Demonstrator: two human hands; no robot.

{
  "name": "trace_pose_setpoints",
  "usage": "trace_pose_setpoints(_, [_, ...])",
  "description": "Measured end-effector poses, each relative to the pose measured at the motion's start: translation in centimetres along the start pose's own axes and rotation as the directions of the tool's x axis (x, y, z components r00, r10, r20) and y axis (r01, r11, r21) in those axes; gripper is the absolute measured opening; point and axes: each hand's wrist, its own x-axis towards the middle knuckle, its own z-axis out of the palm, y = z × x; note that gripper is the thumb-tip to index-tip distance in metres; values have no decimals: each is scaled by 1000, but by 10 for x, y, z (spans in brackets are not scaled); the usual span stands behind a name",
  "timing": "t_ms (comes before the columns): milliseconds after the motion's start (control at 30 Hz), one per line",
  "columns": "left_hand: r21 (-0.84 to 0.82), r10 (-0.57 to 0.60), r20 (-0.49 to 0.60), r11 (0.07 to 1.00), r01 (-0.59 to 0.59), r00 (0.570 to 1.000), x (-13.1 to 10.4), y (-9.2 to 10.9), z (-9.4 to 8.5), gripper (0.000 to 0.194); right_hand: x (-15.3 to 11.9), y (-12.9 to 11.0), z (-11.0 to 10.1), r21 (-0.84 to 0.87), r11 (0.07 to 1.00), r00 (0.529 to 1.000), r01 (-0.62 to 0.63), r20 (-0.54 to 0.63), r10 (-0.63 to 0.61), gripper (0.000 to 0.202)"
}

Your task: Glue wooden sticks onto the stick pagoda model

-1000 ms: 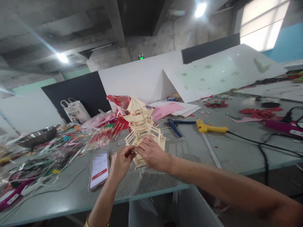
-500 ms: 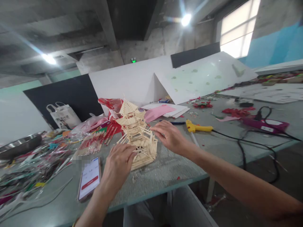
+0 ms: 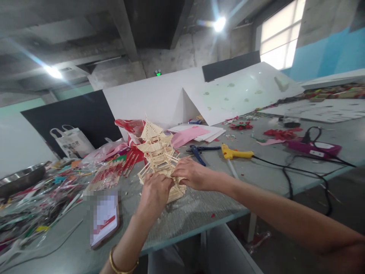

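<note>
A pale pagoda model [image 3: 155, 146] built from thin wooden sticks stands on the grey table, with tiered roofs and a railed base. At its front, my left hand [image 3: 156, 188] has its fingers bent and pinched together. My right hand [image 3: 192, 174] reaches in from the right, fingers closed, its tips close to those of the left. Both sets of fingertips are at the model's lower tier and cover part of it. Whatever sits between them is too small or too hidden to make out.
To the right lie blue-handled pliers [image 3: 198, 151], a yellow glue gun [image 3: 236, 153] with a black cord, and a purple power strip [image 3: 313, 148]. A phone [image 3: 105, 220] rests at the left, beside bagged sticks [image 3: 110, 173] and a heap of craft scraps [image 3: 48, 201]. Pink paper [image 3: 189, 135] lies behind.
My right hand has moved left and down from the model's upper right side, uncovering the pliers. My left hand has shifted slightly right, so the fingertips now meet at the model's front.
</note>
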Motion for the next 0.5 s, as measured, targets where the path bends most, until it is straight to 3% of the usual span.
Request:
trace_pose_setpoints(167, [9, -17, -77, 1000, 18, 997, 0, 1, -3, 16, 1, 0, 2, -20, 1000, 1000, 9, -27, -9, 18])
trace_pose_setpoints(500, [-2, -54, -81, 999, 54, 995, -1, 4, -5, 18, 3, -1, 1, -61, 998, 1000, 22, -13, -23, 15])
